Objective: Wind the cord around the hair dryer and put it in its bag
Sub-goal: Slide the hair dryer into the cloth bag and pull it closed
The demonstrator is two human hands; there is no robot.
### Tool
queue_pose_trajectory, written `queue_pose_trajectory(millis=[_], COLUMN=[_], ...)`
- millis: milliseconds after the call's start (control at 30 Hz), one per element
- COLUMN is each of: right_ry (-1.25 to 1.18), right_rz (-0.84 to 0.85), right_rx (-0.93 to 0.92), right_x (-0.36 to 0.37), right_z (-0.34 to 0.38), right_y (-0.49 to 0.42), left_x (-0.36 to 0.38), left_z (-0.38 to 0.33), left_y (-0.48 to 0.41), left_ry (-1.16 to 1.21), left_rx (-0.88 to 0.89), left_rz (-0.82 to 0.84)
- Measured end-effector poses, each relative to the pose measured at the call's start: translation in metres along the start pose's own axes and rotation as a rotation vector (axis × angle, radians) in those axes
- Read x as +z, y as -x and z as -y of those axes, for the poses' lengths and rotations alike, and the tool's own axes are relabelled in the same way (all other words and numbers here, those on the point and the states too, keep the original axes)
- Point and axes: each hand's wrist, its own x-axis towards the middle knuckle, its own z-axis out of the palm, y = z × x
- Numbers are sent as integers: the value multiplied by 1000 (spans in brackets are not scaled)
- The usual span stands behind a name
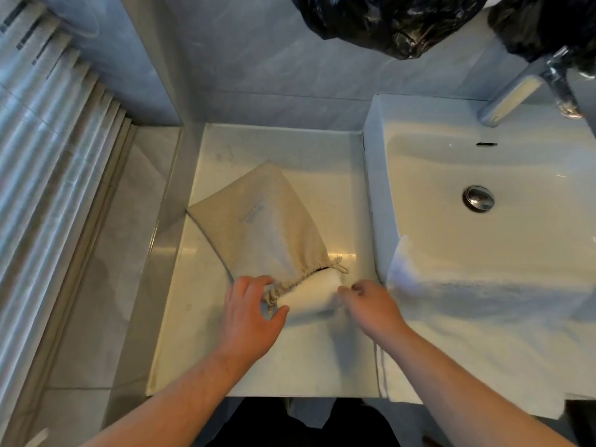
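A beige drawstring bag (267, 227) lies slantwise on the pale tabletop (274, 146) in the middle of the frame. Its closed corner points to the upper centre and its gathered mouth faces the lower edge. Out of that mouth pokes the white rounded end of the hair dryer (309, 293), with the rest hidden inside the cloth; no cord shows. The left grip (250, 312) comes in from the lower left and grasps the bag. Its fingers are curled over the puckered hem and its thumb is hooked under the white end. The right grip (371, 306), from the lower right, has its fingers bunched and curled onto the right side of that same white end. The drawstring (340, 267) loops loose just above it. To the right are a white sink (375, 188) and its faucet (512, 95), and a white towel (467, 301) is draped over the sink's near edge. A black plastic bag (387, 24) hangs at the upper centre.
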Motion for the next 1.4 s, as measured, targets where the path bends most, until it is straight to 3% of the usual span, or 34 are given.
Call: queue_pose_trajectory(millis=[33, 100, 167, 233, 500, 633, 800, 1000, 1100, 1167, 1300, 1400], right_ry=[85, 199, 363, 393, 158, 164, 307, 194, 179, 201, 415, 403], right_rz=[-44, 78, 287, 381, 353, 364, 262, 134, 117, 140, 224, 185], right_rx=[-128, -331, -412, -416, -347, -347, -406, -375, -367, -387, -490, -486], right_x=[-5, -9, -4, 2, 13, 11, 12, 18, 19, 18, 23, 29], right_z=[2, 11, 21, 22, 10, 9, 10, 4, 0, 0, -1, -2], right_y=[-6, -19, -27, -31, -27, -22, -17, -8, -7, -8, -11, -9], left_x=[2, 11, 21, 29, 19, 8, 6, -2, -10, -14, -9, -8], left_z=[2, 4, 3, 0, 18, 20, 25, 35, 43, 45, 51, 52], left_y=[10, 25, 31, 28, -4, -9, -12, -20, -27, -32, -34, -32], left_ry=[21, 118, 192, 272, 396, 324, 255, 148, -303, -438, -412, -355], left_rx=[-92, -276, -336, -329, -318, -342, -351, -275, -14, 88, 123, 110], left_rz=[-35, 37, 167, 186, 166, 107, 75, 105, 254, 263, 254, 252])
